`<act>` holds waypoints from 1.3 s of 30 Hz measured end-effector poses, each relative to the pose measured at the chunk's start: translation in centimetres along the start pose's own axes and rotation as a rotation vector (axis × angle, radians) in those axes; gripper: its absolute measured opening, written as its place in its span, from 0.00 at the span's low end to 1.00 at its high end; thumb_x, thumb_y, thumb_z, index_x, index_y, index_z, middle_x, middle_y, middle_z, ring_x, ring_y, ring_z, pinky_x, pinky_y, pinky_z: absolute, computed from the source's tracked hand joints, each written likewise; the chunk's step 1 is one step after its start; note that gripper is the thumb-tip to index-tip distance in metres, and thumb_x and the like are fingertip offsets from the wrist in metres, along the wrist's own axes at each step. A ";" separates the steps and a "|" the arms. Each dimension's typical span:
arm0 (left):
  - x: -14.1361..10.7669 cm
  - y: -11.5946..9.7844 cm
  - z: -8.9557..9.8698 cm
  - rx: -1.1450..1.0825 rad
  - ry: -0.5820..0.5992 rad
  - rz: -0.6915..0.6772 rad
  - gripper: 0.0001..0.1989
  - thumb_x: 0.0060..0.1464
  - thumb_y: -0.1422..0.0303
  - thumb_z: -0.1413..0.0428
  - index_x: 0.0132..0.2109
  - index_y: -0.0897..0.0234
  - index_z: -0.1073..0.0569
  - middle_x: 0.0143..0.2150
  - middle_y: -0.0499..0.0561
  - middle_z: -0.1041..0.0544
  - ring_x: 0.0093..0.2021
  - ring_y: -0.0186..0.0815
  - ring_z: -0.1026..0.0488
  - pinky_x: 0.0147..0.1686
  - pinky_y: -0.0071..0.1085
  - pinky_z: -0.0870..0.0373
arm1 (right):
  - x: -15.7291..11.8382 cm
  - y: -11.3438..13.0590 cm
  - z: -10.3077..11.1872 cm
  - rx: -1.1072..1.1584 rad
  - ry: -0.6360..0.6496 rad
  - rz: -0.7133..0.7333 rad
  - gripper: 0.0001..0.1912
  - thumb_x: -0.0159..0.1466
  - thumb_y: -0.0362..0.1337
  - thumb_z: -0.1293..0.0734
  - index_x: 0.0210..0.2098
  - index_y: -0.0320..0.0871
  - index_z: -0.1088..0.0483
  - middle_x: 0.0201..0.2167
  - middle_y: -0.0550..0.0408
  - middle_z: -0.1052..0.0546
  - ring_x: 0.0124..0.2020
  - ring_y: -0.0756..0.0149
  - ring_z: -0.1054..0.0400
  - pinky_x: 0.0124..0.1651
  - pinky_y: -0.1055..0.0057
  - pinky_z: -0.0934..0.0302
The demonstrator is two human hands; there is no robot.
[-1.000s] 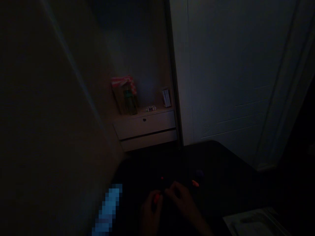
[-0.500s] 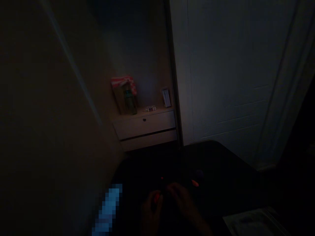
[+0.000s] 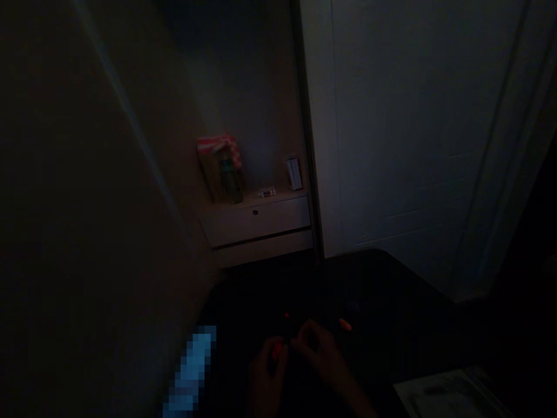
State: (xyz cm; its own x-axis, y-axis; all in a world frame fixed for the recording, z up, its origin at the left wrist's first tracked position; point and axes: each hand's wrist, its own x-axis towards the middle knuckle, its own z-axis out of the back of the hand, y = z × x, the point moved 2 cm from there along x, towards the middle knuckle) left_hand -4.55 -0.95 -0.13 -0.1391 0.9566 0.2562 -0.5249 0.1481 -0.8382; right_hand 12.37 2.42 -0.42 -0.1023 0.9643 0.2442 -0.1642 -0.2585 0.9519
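Observation:
The scene is very dark. My left hand (image 3: 267, 366) is closed around a small glowing red-orange object (image 3: 277, 349), whose kind I cannot make out. Close to its right, my right hand (image 3: 317, 348) has thumb and forefinger pinched together near that object; whatever lies between the fingertips is too dark to see. A tiny red dot (image 3: 286, 315) lies on the dark tabletop (image 3: 270, 290) just beyond both hands. Farther right is a small orange piece (image 3: 345, 324), beside a dim dark roundish thing (image 3: 353, 309).
A pale flat sheet or booklet (image 3: 435, 390) lies at the lower right. Behind the table stands a drawer unit (image 3: 261, 223) with a bottle (image 3: 230, 183), a red-and-white patterned item (image 3: 217, 143) and small upright books or boxes (image 3: 294, 174). A bluish pixelated patch covers the lower left.
My right hand has shifted slightly, its forefinger now more arched and the pinch nearer my left hand. My left hand and the things on the table have stayed put.

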 end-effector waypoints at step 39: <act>0.0 0.1 -0.1 0.003 -0.035 -0.011 0.29 0.56 0.41 0.47 0.44 0.60 0.19 0.43 0.56 0.16 0.44 0.44 0.19 0.47 0.37 0.24 | 2.3 -0.6 0.6 -0.223 -0.051 0.054 0.09 0.67 0.37 0.35 0.41 0.44 0.23 0.42 0.49 0.18 0.45 0.56 0.24 0.49 0.65 0.35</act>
State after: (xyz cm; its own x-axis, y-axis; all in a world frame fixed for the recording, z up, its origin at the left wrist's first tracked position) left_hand -4.54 -0.93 -0.30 -0.1626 0.9456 0.2816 -0.5288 0.1575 -0.8340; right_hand 12.79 4.80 -0.32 -0.0680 0.9491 0.3076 -0.3735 -0.3101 0.8742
